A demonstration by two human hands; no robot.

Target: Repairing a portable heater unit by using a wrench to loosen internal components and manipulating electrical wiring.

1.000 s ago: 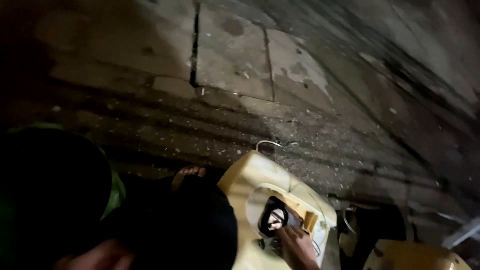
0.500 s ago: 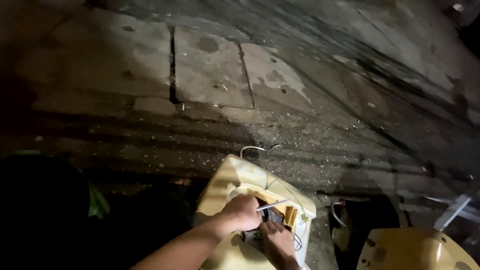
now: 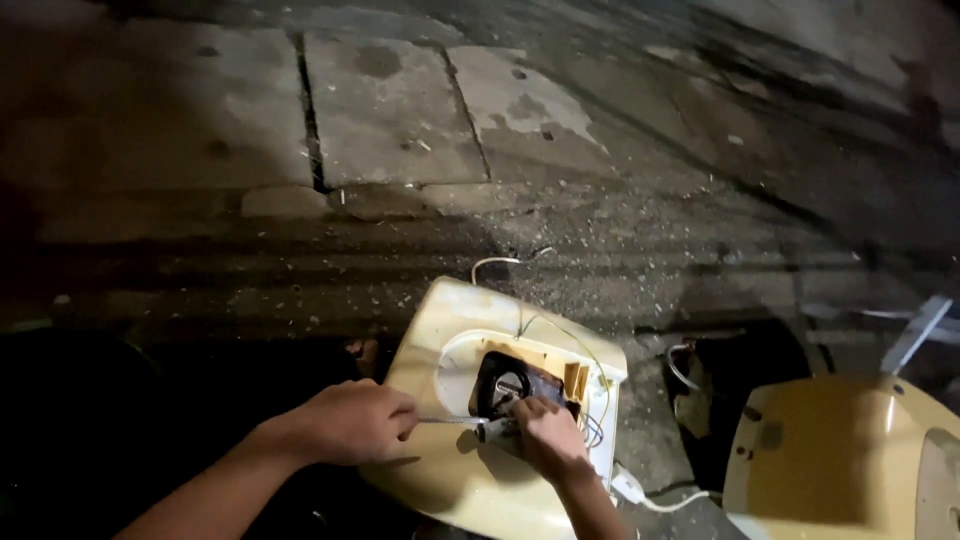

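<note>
A cream plastic appliance housing lies on the dark paved ground, open side up, with a black round part and thin yellow and white wires inside. My left hand is closed on the handle of a thin metal tool that points right toward the black part. My right hand grips the tool's tip end beside the black part, over the housing.
A second cream housing sits at the lower right. Between the two lie a dark object with a wire loop and a white cable. Cracked concrete slabs stretch ahead. A pale bar is at the right edge.
The view has shifted left and steadied. My left hand has slid left off the housing's middle and now holds the tool out level; my right hand stays by the black part.
</note>
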